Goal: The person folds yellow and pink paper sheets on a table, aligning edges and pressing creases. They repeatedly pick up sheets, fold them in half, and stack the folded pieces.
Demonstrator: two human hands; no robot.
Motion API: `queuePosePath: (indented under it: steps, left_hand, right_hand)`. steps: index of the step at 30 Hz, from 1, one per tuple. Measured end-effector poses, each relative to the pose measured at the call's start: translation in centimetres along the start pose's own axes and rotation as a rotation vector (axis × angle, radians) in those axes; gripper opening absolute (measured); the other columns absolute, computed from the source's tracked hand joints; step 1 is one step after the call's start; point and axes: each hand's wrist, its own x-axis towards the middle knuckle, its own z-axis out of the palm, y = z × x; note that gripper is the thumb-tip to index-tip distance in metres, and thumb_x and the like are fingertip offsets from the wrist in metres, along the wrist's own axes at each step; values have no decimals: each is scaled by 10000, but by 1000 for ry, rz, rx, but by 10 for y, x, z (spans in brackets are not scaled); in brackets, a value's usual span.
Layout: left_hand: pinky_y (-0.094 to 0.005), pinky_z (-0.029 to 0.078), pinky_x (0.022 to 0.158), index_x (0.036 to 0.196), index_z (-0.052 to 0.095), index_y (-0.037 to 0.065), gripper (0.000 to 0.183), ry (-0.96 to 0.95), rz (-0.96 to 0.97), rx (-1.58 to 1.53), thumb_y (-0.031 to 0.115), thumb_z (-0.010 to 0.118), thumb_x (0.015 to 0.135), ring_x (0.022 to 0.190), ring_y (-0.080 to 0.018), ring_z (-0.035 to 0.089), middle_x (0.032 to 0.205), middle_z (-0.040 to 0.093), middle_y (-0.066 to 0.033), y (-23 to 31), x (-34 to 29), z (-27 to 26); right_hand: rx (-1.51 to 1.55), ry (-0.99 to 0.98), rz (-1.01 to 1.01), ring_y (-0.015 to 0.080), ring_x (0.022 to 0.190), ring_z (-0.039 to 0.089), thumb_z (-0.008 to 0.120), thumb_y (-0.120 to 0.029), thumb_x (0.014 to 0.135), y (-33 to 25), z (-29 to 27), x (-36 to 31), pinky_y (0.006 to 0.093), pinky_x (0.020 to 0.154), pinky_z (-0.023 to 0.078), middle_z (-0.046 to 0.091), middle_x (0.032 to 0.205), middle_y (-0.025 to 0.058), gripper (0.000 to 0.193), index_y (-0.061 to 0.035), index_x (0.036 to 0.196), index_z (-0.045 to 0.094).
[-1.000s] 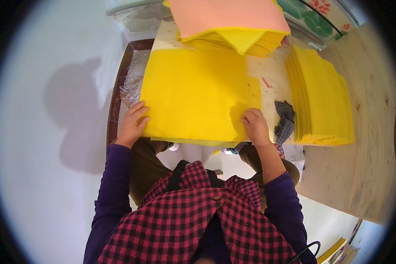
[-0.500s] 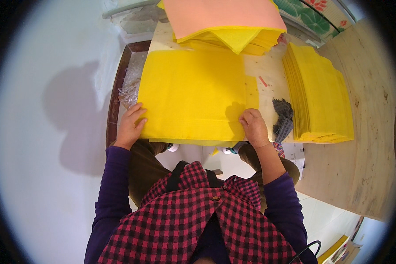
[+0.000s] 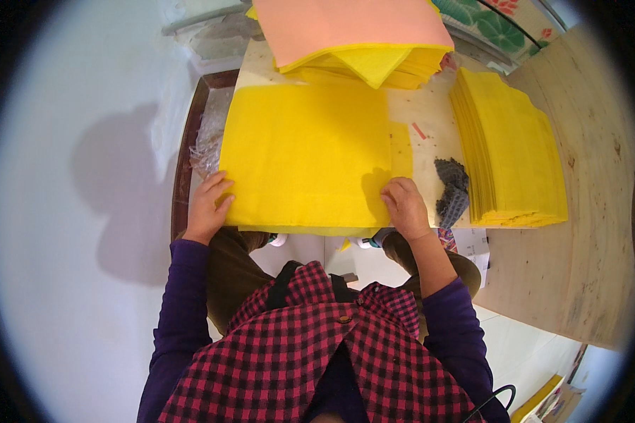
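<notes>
A flat yellow cloth sheet [image 3: 300,155] lies on the table in front of me, its near edge along the table's front edge. At the sheet's left edge rests my left hand [image 3: 207,209], thumb and fingers apart and touching the cloth. My right hand [image 3: 406,207] is at the near right corner, with fingers curled and pinched together on the sheet's edge. Another yellow layer [image 3: 310,230] shows just below the near edge. Right of my right hand lies a crumpled dark grey textured piece [image 3: 452,192].
A tall stack of folded yellow cloth [image 3: 518,151] stands at the right. Behind the sheet is a pile of yellow pieces topped by a pink sheet [image 3: 353,25]. Clear plastic wrap [image 3: 208,141] lies at the left. A large wooden board [image 3: 578,176] borders the right.
The crease that ran across the sheet near its front edge is fainter now. Both hands stay at the sheet's sides, nearly still. The whole view has shifted slightly.
</notes>
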Motion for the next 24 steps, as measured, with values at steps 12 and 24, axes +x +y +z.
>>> queuePosePath:
  steps: [12, 24]
  left_hand:
    - [-421, 352, 1072, 1165, 621, 43, 323, -16, 99, 22, 43, 621, 842, 1260, -346, 460, 1292, 546, -157, 53, 26, -6]
    - [-421, 281, 1120, 1298, 513, 23, 435, -274, 139, -65, 95, 584, 876, 1337, -362, 361, 1394, 460, -182, 118, 81, 87]
  right_hand:
    - [387, 279, 378, 123, 756, 582, 622, -35, 865, 29, 3, 6, 255, 705, 474, 649, 877, 58, 139, -27, 1003, 641]
    - [430, 184, 475, 181, 746, 613, 611, -88, 867, 63, 9, 71, 297, 703, 486, 670, 837, 96, 160, -1, 993, 657]
